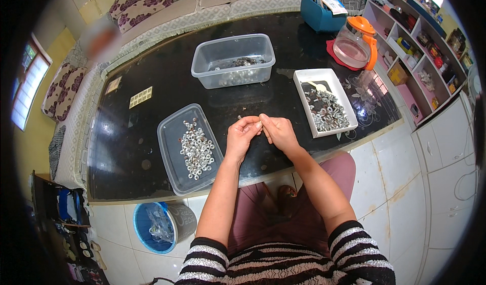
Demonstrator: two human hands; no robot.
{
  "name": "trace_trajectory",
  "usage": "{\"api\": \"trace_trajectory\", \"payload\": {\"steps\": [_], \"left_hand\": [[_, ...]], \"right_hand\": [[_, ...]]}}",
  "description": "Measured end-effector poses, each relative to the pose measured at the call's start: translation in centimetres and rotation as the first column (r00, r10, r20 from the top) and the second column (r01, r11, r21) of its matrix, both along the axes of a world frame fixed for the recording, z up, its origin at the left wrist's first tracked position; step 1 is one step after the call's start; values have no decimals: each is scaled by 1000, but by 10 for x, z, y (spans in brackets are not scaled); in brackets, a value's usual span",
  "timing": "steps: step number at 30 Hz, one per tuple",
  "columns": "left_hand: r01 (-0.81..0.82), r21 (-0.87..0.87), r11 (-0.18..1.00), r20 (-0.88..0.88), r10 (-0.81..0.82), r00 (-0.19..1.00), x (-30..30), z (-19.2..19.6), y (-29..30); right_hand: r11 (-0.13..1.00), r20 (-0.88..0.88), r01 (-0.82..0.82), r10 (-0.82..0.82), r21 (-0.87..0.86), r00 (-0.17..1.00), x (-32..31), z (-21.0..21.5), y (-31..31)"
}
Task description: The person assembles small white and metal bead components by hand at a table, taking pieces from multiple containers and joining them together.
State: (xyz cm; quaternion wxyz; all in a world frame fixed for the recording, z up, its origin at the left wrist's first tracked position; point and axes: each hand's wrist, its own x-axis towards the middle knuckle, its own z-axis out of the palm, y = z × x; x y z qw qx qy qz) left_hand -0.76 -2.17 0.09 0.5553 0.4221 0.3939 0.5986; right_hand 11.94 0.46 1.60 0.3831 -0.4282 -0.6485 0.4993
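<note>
My left hand (241, 137) and my right hand (281, 134) meet above the table's near side, fingertips pinched together. Whatever sits between the fingers is too small and covered to name. Left of them lies a shallow translucent tray (170, 135) with many small metal nuts (198, 152) spread in it. To the right, a white open box (335, 131) holds a heap of small metal bolts (329, 114) and a pale spoon (320, 86). Beyond my hands stands a clear plastic tub (230, 78) with small metal pieces (248, 62) on its bottom.
All this rests on a dark glossy table (136, 148). A jug with an orange lid (354, 44) and a teal holder (321, 15) stand at the far right. A blue-rimmed bin (167, 226) is on the floor at left. Shelves (415, 52) line the right side.
</note>
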Motion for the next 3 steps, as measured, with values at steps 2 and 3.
{"api": "trace_trajectory", "payload": {"steps": [2,3], "left_hand": [[-5,-6,1000,2,5,1000,0,0,0],[-6,-6,1000,3,6,1000,0,-1,1]], "right_hand": [[998,-3,40,-40,47,999,-2,0,0],[993,-1,58,-58,99,998,-3,-3,1]]}}
